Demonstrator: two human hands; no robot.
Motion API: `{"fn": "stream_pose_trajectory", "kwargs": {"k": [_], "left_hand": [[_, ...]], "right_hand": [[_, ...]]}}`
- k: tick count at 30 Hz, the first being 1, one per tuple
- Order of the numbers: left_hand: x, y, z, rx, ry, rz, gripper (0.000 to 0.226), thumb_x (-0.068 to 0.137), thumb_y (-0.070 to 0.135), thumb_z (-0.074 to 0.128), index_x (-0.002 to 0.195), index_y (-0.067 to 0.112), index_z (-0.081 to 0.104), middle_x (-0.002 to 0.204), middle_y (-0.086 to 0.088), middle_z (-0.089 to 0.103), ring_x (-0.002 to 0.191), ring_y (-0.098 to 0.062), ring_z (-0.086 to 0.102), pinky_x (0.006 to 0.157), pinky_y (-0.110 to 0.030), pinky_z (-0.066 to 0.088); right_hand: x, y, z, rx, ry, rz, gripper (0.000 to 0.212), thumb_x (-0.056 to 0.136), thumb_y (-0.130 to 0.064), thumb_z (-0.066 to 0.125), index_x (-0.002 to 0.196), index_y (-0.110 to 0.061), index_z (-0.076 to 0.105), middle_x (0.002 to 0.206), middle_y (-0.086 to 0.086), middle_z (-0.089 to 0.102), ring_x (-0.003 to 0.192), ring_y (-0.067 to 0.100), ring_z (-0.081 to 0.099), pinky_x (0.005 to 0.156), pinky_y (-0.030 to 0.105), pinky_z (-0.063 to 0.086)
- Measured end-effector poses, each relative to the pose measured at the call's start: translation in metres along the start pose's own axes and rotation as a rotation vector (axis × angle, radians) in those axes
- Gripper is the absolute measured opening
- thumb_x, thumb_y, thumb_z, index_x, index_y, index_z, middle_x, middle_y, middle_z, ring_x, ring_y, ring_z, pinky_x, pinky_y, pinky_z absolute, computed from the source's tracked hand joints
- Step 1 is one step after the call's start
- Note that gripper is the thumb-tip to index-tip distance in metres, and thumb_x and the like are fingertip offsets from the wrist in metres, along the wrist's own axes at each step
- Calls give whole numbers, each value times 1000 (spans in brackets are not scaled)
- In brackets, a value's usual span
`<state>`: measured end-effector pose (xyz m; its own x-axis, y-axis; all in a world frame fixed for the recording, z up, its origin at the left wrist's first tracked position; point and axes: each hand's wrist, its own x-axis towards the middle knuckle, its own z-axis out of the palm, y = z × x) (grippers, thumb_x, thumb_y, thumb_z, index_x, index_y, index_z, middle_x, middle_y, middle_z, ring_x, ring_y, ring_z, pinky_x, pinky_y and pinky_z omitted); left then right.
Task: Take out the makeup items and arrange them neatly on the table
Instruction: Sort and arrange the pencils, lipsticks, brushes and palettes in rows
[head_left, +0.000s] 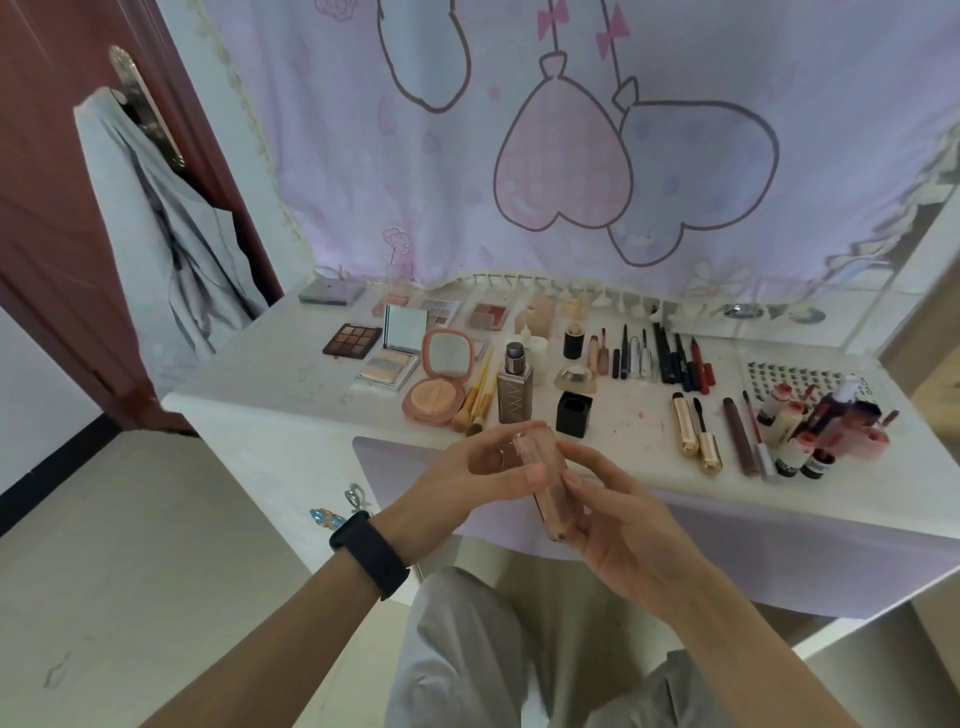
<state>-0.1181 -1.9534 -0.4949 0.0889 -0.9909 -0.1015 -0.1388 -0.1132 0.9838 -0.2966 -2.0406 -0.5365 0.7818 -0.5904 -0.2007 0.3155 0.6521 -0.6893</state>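
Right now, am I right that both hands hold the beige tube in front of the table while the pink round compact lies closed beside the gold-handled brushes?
Not quite: the head view shows the pink round compact open, its mirrored lid raised. The rest stands: left hand and right hand hold the beige tube in front of the table, the compact beside the gold-handled brushes.

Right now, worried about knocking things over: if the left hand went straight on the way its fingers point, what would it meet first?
Probably the black square cap, just past the beige tube that the left hand holds; how high the hand is remains unclear.
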Motion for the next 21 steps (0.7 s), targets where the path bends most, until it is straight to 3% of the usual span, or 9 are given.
{"fn": "stream_pose_trajectory", "kwargs": {"k": [5, 9, 11, 14, 18, 21], "left_hand": [[1, -1, -3, 90, 69, 66, 76, 63, 41, 85, 133, 37, 55, 125, 19, 65, 118, -3, 60, 95, -28, 53], [-3, 0, 1, 260, 87, 180, 86, 61, 38, 90, 137, 38, 50, 132, 20, 59, 123, -5, 57, 101, -33, 50], [-4, 0, 4, 356, 63, 224, 89, 62, 35, 92, 140, 39, 47, 134, 22, 56, 125, -5, 54, 103, -35, 49], [-4, 1, 7, 419, 49, 261, 91, 64, 28, 93, 140, 39, 44, 135, 23, 53, 125, -6, 53, 103, -34, 48], [-6, 0, 1, 318, -23, 174, 91, 66, 39, 89, 142, 48, 39, 139, 24, 50, 130, -3, 49, 106, -31, 44], [-8, 5, -4, 81, -15, -8, 80, 68, 56, 75, 141, 47, 43, 141, 12, 51, 125, -7, 55, 107, -39, 47]], "right_hand": [[3, -1, 3, -147, 110, 27, 53, 83, -15, 71, 132, -1, 59, 112, 23, 73, 84, 32, 74, 64, 35, 61], [2, -3, 7, -213, 105, 92, 56, 83, -32, 75, 125, 3, 62, 113, 23, 72, 86, 35, 73, 70, 40, 62], [2, -7, 10, -298, 78, 92, 61, 80, -42, 79, 124, -1, 66, 116, 23, 71, 97, 38, 72, 82, 47, 62], [3, -9, 14, -418, 85, 58, 70, 68, -42, 88, 125, -7, 67, 115, 19, 73, 105, 38, 71, 87, 47, 60], [1, -11, 13, -495, 60, -22, 67, 73, -32, 85, 133, -13, 61, 119, 9, 74, 108, 30, 71, 91, 45, 58], [-3, -12, 12, -621, -6, -116, 62, 71, -33, 91, 128, -32, 66, 127, -4, 70, 116, 19, 68, 96, 38, 56]]}}
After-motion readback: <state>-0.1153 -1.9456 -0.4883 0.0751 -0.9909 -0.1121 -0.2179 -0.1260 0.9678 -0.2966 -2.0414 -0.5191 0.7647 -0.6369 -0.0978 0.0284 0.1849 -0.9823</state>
